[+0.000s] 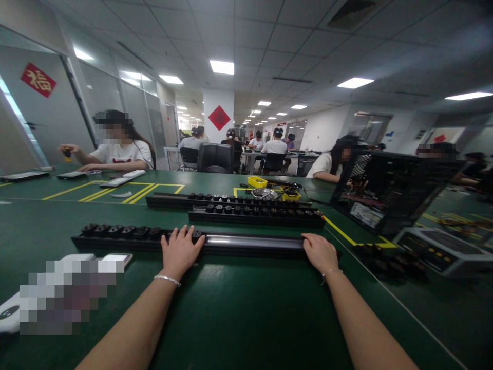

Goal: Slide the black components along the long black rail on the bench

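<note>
A long black power track point(254, 242) lies across the green table in front of me. Several dark socket modules point(127, 232) sit in its left half, and a shiny bare strip shows on the right. My left hand point(180, 251) rests flat over the modules near the middle, fingers spread; one module point(196, 235) peeks out beside the fingertips. At the right end, my right hand point(320, 252) has its fingers together and curled over the track. What lies beneath either palm is hidden. Two similar tracks, a nearer one point(256, 217) and a farther one point(169, 200), lie behind, also carrying modules.
Yellow bins point(257, 182) and a metal dish point(264, 193) stand farther back. An open computer case point(385, 195), a grey boxy device point(442, 252) and dark parts point(389, 264) are at right. A phone point(117, 260) lies at left. Other people sit around the table.
</note>
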`<state>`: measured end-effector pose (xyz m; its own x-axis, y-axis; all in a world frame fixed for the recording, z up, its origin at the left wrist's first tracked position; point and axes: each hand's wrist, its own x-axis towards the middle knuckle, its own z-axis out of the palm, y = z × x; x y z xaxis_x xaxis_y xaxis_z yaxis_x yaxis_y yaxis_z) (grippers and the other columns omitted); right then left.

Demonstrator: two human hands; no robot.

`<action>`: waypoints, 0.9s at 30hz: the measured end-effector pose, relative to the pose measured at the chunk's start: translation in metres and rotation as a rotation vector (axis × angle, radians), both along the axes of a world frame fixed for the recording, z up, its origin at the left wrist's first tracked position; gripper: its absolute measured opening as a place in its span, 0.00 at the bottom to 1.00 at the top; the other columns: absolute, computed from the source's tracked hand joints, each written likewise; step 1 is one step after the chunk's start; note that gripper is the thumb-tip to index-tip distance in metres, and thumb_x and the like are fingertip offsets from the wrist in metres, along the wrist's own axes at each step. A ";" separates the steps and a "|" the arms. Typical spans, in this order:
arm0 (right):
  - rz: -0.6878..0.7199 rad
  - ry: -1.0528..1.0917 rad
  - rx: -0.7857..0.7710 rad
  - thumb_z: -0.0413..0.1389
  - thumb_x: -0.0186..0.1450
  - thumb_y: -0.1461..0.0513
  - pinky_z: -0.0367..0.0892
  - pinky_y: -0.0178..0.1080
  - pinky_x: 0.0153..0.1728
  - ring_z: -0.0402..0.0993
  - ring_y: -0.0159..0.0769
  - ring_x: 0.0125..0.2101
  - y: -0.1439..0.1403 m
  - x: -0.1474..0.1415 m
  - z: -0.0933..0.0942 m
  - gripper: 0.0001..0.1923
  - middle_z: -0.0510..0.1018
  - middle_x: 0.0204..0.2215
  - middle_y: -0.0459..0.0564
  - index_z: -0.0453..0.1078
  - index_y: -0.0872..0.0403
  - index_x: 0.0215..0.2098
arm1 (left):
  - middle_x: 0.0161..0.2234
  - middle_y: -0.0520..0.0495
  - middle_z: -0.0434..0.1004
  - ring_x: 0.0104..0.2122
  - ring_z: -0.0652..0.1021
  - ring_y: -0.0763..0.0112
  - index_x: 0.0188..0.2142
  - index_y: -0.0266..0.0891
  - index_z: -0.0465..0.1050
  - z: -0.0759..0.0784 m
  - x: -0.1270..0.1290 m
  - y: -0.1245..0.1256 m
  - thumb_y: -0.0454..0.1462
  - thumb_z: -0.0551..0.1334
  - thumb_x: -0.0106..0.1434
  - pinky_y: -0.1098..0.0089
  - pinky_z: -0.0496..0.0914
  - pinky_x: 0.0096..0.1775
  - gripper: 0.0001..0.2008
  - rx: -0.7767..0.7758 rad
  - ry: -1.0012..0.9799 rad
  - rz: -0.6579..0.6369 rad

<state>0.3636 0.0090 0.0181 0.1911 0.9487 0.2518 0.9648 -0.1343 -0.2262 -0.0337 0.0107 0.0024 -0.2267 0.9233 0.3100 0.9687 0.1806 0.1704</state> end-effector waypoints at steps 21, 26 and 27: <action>-0.003 -0.008 -0.015 0.37 0.66 0.56 0.57 0.48 0.54 0.62 0.40 0.55 0.002 0.002 -0.002 0.25 0.71 0.53 0.48 0.68 0.50 0.53 | 0.63 0.40 0.56 0.61 0.56 0.43 0.61 0.45 0.58 0.003 0.010 -0.004 0.57 0.43 0.60 0.40 0.47 0.56 0.35 -0.029 0.056 -0.023; 0.002 -0.010 -0.020 0.37 0.65 0.56 0.57 0.48 0.53 0.62 0.41 0.55 0.002 0.001 0.000 0.25 0.71 0.53 0.49 0.69 0.50 0.52 | 0.63 0.41 0.56 0.61 0.55 0.43 0.61 0.46 0.57 0.001 0.008 -0.002 0.57 0.43 0.60 0.40 0.47 0.57 0.35 -0.028 0.044 -0.026; 0.001 -0.010 -0.020 0.37 0.65 0.56 0.57 0.48 0.53 0.62 0.41 0.55 0.001 0.001 0.000 0.25 0.71 0.53 0.49 0.69 0.50 0.52 | 0.63 0.41 0.56 0.61 0.55 0.43 0.61 0.46 0.57 0.000 0.008 -0.002 0.58 0.43 0.60 0.40 0.47 0.56 0.35 -0.025 0.045 -0.027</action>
